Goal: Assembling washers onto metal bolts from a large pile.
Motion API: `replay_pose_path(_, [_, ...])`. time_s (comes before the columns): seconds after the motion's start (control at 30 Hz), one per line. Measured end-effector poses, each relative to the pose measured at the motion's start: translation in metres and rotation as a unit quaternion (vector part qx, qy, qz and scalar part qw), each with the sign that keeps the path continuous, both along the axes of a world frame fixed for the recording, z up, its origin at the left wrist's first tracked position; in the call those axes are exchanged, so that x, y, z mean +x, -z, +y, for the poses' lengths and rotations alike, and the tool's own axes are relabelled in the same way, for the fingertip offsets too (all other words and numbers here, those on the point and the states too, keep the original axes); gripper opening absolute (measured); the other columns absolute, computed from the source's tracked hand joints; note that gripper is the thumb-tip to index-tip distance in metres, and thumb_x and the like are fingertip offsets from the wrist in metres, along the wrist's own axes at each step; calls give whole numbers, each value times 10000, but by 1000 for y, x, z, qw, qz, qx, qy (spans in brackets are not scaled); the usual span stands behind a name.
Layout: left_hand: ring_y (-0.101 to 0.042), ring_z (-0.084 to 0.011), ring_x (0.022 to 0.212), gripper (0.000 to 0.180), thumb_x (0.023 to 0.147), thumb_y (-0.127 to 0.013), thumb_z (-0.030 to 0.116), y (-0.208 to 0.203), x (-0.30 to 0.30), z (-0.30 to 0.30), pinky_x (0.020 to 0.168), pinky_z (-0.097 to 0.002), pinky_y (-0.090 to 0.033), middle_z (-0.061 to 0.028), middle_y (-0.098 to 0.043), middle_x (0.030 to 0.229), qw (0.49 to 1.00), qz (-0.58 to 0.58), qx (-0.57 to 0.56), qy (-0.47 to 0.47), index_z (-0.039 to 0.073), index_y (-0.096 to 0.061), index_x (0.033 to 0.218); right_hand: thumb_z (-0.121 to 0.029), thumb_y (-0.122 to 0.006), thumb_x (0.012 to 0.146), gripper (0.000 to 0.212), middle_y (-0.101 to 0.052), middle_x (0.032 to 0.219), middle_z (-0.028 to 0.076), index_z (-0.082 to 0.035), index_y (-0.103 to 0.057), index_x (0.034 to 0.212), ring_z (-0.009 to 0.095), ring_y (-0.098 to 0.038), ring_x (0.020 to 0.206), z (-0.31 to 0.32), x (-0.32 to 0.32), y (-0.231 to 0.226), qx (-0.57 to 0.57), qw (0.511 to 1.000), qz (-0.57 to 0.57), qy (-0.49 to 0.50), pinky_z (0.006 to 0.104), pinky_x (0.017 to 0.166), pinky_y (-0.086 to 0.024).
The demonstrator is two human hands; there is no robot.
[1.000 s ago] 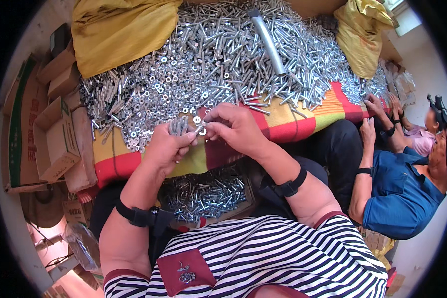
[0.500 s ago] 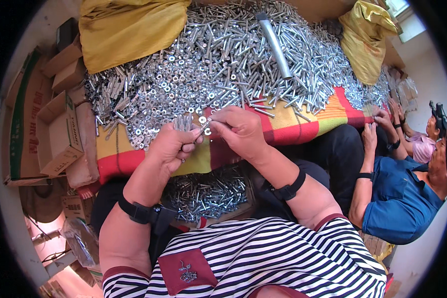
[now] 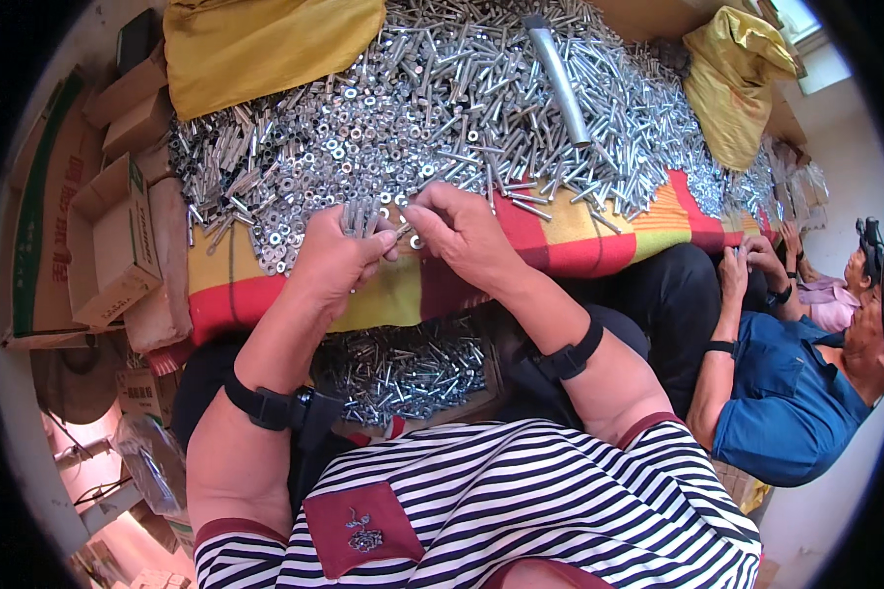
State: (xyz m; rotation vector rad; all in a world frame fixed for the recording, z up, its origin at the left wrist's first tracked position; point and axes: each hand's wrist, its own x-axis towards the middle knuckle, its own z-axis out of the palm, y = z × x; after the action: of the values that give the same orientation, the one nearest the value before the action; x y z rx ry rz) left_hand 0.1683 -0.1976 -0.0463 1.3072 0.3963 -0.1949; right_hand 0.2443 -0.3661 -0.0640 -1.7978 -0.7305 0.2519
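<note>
My left hand (image 3: 332,257) is closed round a bunch of silvery metal bolts (image 3: 361,218), which stick up above the fingers. Its thumb lies across them, toward the right. Just beside it, my right hand (image 3: 462,234) has thumb and fingertips bent together in a pinch. Whatever is between those fingertips is too small to make out. Both hands are over the near edge of a big heap of loose washers and nuts (image 3: 339,152). Long bolts and rods (image 3: 452,74) cover the heap's farther part.
A checked blanket (image 3: 580,250) lies under the heap. A metal tube (image 3: 563,93) rests on top, between two yellow sacks (image 3: 275,49) (image 3: 742,88). Below the blanket stands a box of bolts (image 3: 408,378). Cartons (image 3: 118,240) stand left; a co-worker in blue (image 3: 791,393) sits right.
The hands have drawn slightly apart. A metal piece that showed between them earlier is no longer visible there. The left thumb now lies across the bunch. The whole view has shifted slightly.
</note>
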Motion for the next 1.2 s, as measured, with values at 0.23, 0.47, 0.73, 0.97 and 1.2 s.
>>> replay_pose_path(0.23, [-459,-45,465,127,793,-670,28,14,-5,-20,401,-198,-336,-30,-625,698,987,-117,101,52,15,-610,904,-378,-450,984,459,-610,965,158,59,-585,1015,208,-579,932,8,0,0,172,972,151,52,348,839,-439])
replay_pose_path(0.47, [-448,-50,457,138,812,-673,83,7,-7,-24,394,-205,-331,-11,-606,670,995,-79,34,-57,27,-606,919,-443,-264,1026,640,-473,1327,200,116,-392,1311,250,-473,1229,-4,-46,-18,331,916,228,9,388,1101,-299])
replay_pose_path(0.73, [-492,-67,496,161,768,-723,81,9,-30,5,418,-204,-354,-57,-650,724,973,76,143,165,47,-602,869,-68,-656,782,79,-588,873,150,-19,-616,828,340,-586,767,-21,-3,-3,-20,973,-199,119,396,682,-483])
replay_pose_path(0.97, [-581,-99,537,157,895,-605,150,5,-19,6,369,-194,-330,-106,-674,787,985,128,-81,79,35,-550,987,-152,-707,761,139,-590,823,124,-39,-655,822,327,-620,776,-9,8,9,-275,916,-278,86,414,693,-496])
replay_pose_path(1.2, [-552,-82,483,109,887,-628,149,18,-16,1,372,-205,-323,-68,-675,727,995,75,51,38,44,-599,901,-154,-677,768,139,-616,820,144,-30,-617,788,318,-642,783,0,9,0,-361,880,-297,82,412,687,-513])
